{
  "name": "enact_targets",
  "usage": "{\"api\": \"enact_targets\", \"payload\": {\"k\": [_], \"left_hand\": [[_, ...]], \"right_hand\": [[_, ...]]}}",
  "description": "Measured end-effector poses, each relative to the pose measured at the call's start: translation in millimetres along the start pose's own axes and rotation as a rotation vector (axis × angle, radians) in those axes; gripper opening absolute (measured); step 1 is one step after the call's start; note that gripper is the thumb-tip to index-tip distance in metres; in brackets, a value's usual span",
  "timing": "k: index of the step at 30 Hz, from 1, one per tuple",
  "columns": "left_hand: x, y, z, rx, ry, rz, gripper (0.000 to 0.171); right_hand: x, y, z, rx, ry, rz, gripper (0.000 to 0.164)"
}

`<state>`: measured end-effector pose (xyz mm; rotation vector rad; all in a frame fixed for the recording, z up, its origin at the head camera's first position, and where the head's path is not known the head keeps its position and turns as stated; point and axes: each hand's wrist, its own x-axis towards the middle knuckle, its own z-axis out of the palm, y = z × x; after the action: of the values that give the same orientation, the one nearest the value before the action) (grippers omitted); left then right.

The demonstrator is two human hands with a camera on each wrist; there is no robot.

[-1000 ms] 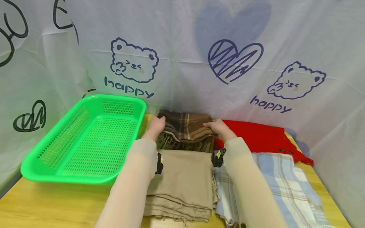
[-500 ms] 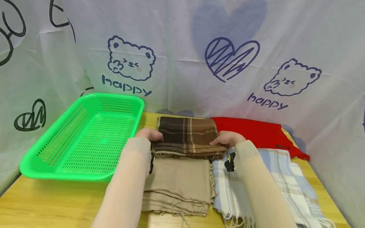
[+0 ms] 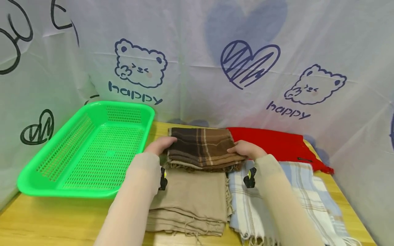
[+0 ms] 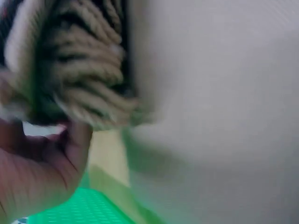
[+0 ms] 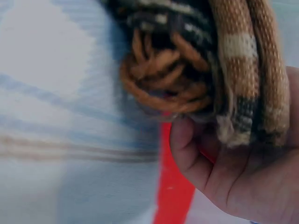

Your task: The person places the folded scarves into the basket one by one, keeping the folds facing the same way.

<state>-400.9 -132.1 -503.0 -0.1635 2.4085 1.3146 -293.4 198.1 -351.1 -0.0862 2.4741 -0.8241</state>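
Observation:
A folded brown plaid scarf [image 3: 201, 145] with fringe is held between both hands, just behind a folded beige scarf [image 3: 192, 193]. My left hand [image 3: 160, 145] grips its left end, thumb on top. At the right end, my right hand [image 3: 247, 149] holds the layers, thumb on top and fingers beneath. The left wrist view shows curled fingers [image 4: 74, 144] under the fringed edge. Bent fingers also support the stacked folds [image 5: 247, 70] in the right wrist view. Whether the scarf's underside touches the table cannot be seen.
A green plastic basket [image 3: 72, 194] stands on the left of the wooden table [image 3: 61, 222]. A red folded cloth [image 3: 271, 141] lies at the back right. Before it is a blue and white plaid scarf [image 3: 304, 191] with fringe. A white printed curtain [image 3: 197, 89] hangs behind.
The brown scarf has come nearer from the back of the table, and its top lies flatter. Both hands came with it and spread slightly apart. In the last half second they barely moved.

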Motion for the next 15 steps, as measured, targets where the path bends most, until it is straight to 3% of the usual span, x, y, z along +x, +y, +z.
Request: {"api": "enact_targets", "payload": {"k": [3, 4, 6, 8, 11, 13, 15], "left_hand": [[-107.6, 67.2, -9.9, -0.200, -0.154, -0.013, 0.030], [-134.1, 83.1, -13.4, -0.226, -0.215, -0.023, 0.026], [-166.2, 101.5, -17.9, -0.213, -0.362, -0.053, 0.022], [-184.1, 109.3, -19.6, -0.150, -0.504, -0.128, 0.020], [-188.7, 109.0, -14.6, 0.054, -0.619, -0.227, 0.020], [-186.4, 109.0, -9.4, 0.165, -0.605, -0.264, 0.020], [-185.2, 111.0, -7.8, 0.255, -0.528, -0.265, 0.024]], "right_hand": [[-6.9, -3.0, -12.1, -0.010, 0.024, -0.005, 0.066], [-10.0, -3.6, -17.1, -0.016, 0.026, -0.009, 0.066], [-13.2, -2.4, -25.4, -0.046, 0.031, -0.030, 0.060], [-15.2, 0.5, -29.4, -0.114, 0.038, -0.048, 0.052], [-14.7, 5.8, -25.5, -0.280, 0.053, -0.077, 0.038], [-16.0, 8.0, -20.0, -0.381, 0.077, -0.074, 0.030], [-19.4, 8.2, -15.2, -0.458, 0.123, -0.047, 0.030]]}}
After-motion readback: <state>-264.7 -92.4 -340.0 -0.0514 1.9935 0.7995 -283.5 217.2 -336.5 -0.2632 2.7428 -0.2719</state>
